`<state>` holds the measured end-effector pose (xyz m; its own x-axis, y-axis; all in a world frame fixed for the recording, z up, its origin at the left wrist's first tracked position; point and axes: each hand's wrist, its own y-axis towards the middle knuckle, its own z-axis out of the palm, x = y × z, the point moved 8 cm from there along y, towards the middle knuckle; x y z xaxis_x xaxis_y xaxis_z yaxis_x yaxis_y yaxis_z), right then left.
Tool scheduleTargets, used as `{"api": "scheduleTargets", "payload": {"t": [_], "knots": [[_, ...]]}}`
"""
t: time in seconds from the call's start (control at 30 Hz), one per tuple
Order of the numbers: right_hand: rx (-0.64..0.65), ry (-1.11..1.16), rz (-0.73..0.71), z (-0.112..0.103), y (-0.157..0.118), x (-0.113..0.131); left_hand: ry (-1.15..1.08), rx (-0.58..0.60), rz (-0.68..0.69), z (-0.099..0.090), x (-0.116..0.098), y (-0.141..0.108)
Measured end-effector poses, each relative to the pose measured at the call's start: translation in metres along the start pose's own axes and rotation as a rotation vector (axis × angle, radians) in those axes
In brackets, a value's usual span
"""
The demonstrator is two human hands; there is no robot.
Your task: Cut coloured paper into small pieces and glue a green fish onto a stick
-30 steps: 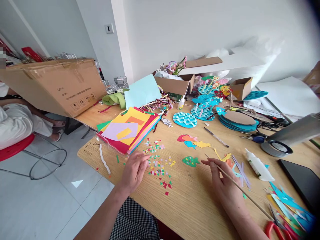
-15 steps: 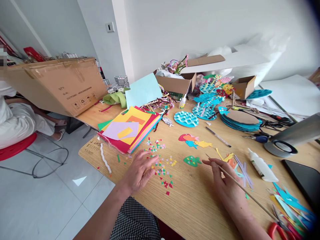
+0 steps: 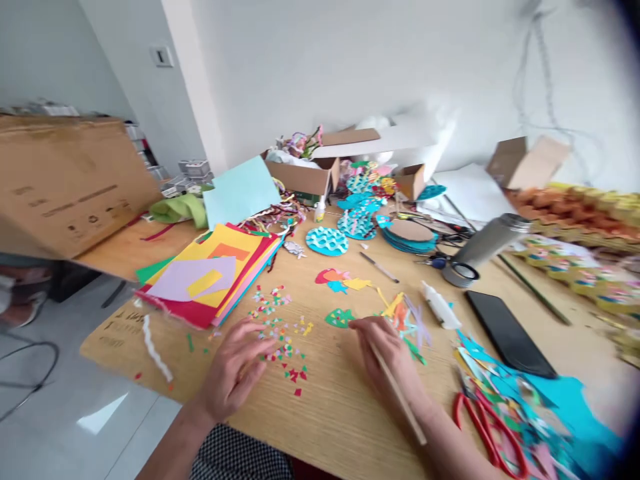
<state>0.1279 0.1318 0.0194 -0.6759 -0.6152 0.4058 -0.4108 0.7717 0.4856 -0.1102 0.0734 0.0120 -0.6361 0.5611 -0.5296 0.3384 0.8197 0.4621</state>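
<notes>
My left hand point(image 3: 237, 367) hovers or rests with fingers apart at the left side of many small coloured paper bits point(image 3: 280, 340); nothing shows in it. Between the fingers of my right hand point(image 3: 383, 353) is a thin wooden stick point(image 3: 400, 397), its rear end slanting back over the wrist. My right fingertips are at the tail of a green paper fish point(image 3: 339, 318) dotted with small coloured pieces. Behind that fish lie overlapping red, orange, blue and yellow paper fish point(image 3: 357, 284). The stick's front tip is hidden by my fingers.
Coloured paper sheets point(image 3: 170, 283) are stacked on the left. A wavy blue disc point(image 3: 327, 241) and a pen point(image 3: 379, 267) lie farther back. On the right are a glue bottle point(image 3: 440, 305), a metal flask point(image 3: 493, 240), a black phone point(image 3: 510, 333), red-handled scissors point(image 3: 487, 427) and paper scraps.
The view has turned right, showing more of the table's right side. My right hand has come closer to the green fish, and the stick now points more steeply. My left hand remains spread by the bits.
</notes>
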Motion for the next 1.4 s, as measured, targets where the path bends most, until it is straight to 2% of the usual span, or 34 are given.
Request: {"api": "scheduleTargets", "payload": {"t": [0.07,0.13,0.3,0.47,0.57,0.7,0.77,0.83,0.93,1.07,1.13,1.2,1.27,1.33,1.4], "knots": [[0.167,-0.128,-0.09,0.007,-0.009,0.014,-0.013,-0.049,0.027,-0.004,0.003,-0.002],[0.239,-0.237,-0.084,0.008,-0.019,0.016,0.004,-0.081,0.034,-0.006,0.006,-0.003],[0.319,-0.461,0.04,0.004,-0.04,0.005,0.091,-0.123,0.074,-0.006,0.005,-0.001],[0.335,-0.482,0.093,0.001,-0.043,0.003,0.126,-0.166,0.098,-0.008,0.003,0.001],[0.296,-0.496,0.15,-0.016,-0.054,-0.003,0.135,-0.19,0.098,-0.01,0.004,0.0],[0.188,-0.713,0.371,-0.06,-0.093,-0.03,0.166,-0.218,0.078,-0.012,0.003,0.0],[0.222,-0.822,0.481,-0.072,-0.115,-0.045,0.178,-0.23,0.084,-0.013,0.002,0.001],[0.307,-0.857,0.56,-0.074,-0.132,-0.056,0.185,-0.239,0.099,-0.013,0.0,0.002],[0.337,-0.817,0.662,-0.073,-0.143,-0.064,0.189,-0.252,0.107,-0.012,0.002,0.002],[0.229,-0.717,0.715,-0.078,-0.145,-0.063,0.193,-0.284,0.075,-0.016,0.004,0.002],[0.166,-0.662,0.73,-0.085,-0.149,-0.064,0.208,-0.312,0.057,-0.02,-0.002,0.003],[0.079,-0.545,0.759,-0.094,-0.156,-0.068,0.234,-0.324,0.054,-0.021,-0.018,0.006],[-0.017,-0.343,0.812,-0.102,-0.164,-0.075,0.261,-0.279,0.085,-0.012,-0.043,0.012],[-0.097,-0.088,0.875,-0.105,-0.17,-0.081,0.263,-0.195,0.101,0.007,-0.07,0.02],[-0.18,0.188,0.919,-0.105,-0.172,-0.084,0.288,-0.066,0.064,0.036,-0.094,0.028]]}}
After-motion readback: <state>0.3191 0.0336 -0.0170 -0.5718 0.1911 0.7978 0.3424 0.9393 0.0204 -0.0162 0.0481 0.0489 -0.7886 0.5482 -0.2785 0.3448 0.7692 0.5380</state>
